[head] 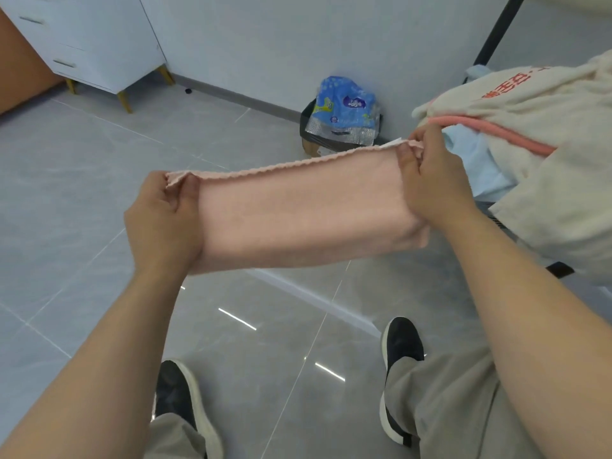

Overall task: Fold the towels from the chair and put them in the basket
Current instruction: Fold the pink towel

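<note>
Step in hand: folding. One pink towel (298, 213) is held in the air in front of the person as a long band, apparently already doubled lengthwise, its scalloped edges together along the top.
Left hand (165, 220): pinches the towel's left upper corner between thumb and curled fingers.
Right hand (433, 180): pinches the right upper corner the same way, thumb on the near face.
Towel position: stretched taut between the two hands, above the floor (82, 193), touching nothing else and just clear of the pile at the right.
Chair (560, 270): at the right edge, mostly buried. On it lie a cream towel (536, 104) with red print and a light blue towel (477, 160), with a pink strip of cloth between them. These are not yet folded.
Progress, my reading: early to middle, with at least two towels waiting.
Next move calls for: bringing the two ends together to halve the band, keeping the corners matched so the layers do not slip, then carrying it to the basket.
Containers: a black container (306, 127) stands by the wall behind the towel. A blue packet (344, 111) with a silver lower part fills its top. No towel shows in it.
Basket: I cannot tell whether that container is it. No other candidate is in view.
Also present: white cabinet (82, 38) on gold legs, far left.
</note>
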The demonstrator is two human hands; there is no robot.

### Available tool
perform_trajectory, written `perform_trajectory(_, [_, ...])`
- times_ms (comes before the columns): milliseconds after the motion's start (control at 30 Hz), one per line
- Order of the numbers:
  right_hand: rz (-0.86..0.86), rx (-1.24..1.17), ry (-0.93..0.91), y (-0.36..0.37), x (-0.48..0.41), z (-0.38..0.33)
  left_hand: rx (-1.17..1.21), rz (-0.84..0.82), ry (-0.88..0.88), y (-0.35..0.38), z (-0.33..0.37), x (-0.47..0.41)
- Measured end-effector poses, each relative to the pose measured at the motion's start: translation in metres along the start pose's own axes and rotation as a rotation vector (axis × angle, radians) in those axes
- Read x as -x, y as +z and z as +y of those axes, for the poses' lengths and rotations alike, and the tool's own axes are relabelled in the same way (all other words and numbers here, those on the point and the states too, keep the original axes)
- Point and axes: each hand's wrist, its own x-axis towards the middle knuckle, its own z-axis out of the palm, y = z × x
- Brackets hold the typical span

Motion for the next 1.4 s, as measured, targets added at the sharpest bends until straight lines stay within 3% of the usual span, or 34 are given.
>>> perform_trajectory(133, [-0.143, -0.092, 0.224, 0.004, -0.005, 0.007, 0.124, -0.198, -0.254, 0.001, -0.011, -0.004])
perform_trajectory(233, [-0.310, -0.532, 0.448, 0.001, -0.006, 0.009, 0.338, -0.354, -0.530, 0.000, -0.015, -0.006])
perform_trajectory(333, [-0.357, -0.757, 0.468, 0.000, -0.009, 0.007, 0.495, -0.370, -0.702, 0.001, -0.016, -0.008])
perform_trajectory(433, [-0.184, -0.745, 0.346, 0.006, -0.010, 0.003, 0.526, -0.283, -0.602, 0.006, -0.014, -0.006])
perform_trajectory(567, [0.043, -0.407, 0.082, 0.006, -0.006, -0.005, 0.316, -0.051, -0.263, 0.007, -0.004, 0.000])
perform_trajectory(633, [0.064, -0.355, -0.002, 0.004, -0.004, -0.008, 0.173, 0.012, -0.128, 0.003, 0.003, 0.004])
perform_trajectory(700, [0.026, -0.369, 0.008, 0.005, -0.005, -0.007, 0.068, 0.018, -0.109, -0.002, 0.008, 0.004])
perform_trajectory(800, [-0.120, -0.418, 0.173, 0.006, -0.007, -0.002, 0.046, -0.160, -0.369, 0.001, -0.001, 0.000])
perform_trajectory(900, [-0.328, -0.432, 0.382, 0.004, -0.006, 0.004, 0.411, -0.454, -0.796, 0.003, -0.004, -0.002])
perform_trajectory(967, [-0.372, -0.492, 0.481, 0.002, -0.007, 0.006, 0.533, -0.564, -0.866, -0.001, -0.006, -0.006])
perform_trajectory(1067, [-0.361, -0.612, 0.517, -0.003, -0.010, 0.007, 0.557, -0.606, -0.757, -0.002, -0.008, -0.008])
perform_trajectory(1267, [-0.326, -0.515, 0.312, -0.014, -0.013, 0.008, 0.384, -0.353, -0.397, 0.002, -0.006, -0.002])
perform_trajectory(1400, [-0.315, -0.514, 0.292, -0.018, -0.014, 0.012, 0.383, -0.399, -0.347, -0.003, -0.006, -0.005])
